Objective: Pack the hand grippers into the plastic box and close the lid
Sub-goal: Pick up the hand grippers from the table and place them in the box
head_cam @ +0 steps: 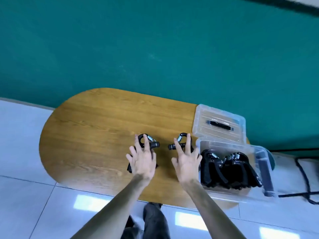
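- The step in hand is the pick-up of the last two loose hand grippers; several black hand grippers (pixel 229 168) already lie inside the clear plastic box (pixel 259 152) at the lower right of the frame.
- The left hand (pixel 142 160) lies over the left hand gripper (pixel 151 144), just left of the frame's centre on the wooden worktop (pixel 96 135). Its fingers (pixel 146 142) are spread apart and laid on the black ring and spring, not yet closed around them.
- The right hand (pixel 187 161) covers the right hand gripper (pixel 179 143), which sits just beside the box's left wall. These fingers are also splayed, resting on the spring end, with no closed grasp visible.
- Both grippers rest flat on the worktop, their handles largely hidden under the palms, so the handle positions cannot be told.
- The transparent lid (pixel 219 124), with its dark handle, lies apart from the box, just above it in the frame at the worktop's right end.
- The next move would call for curling each set of fingers around a gripper, lifting it clear, and carrying it rightward over the box rim.
- The box looks fairly full, so the two may need placing on top of, or wedged beside, the others so that the lid can seat afterwards.
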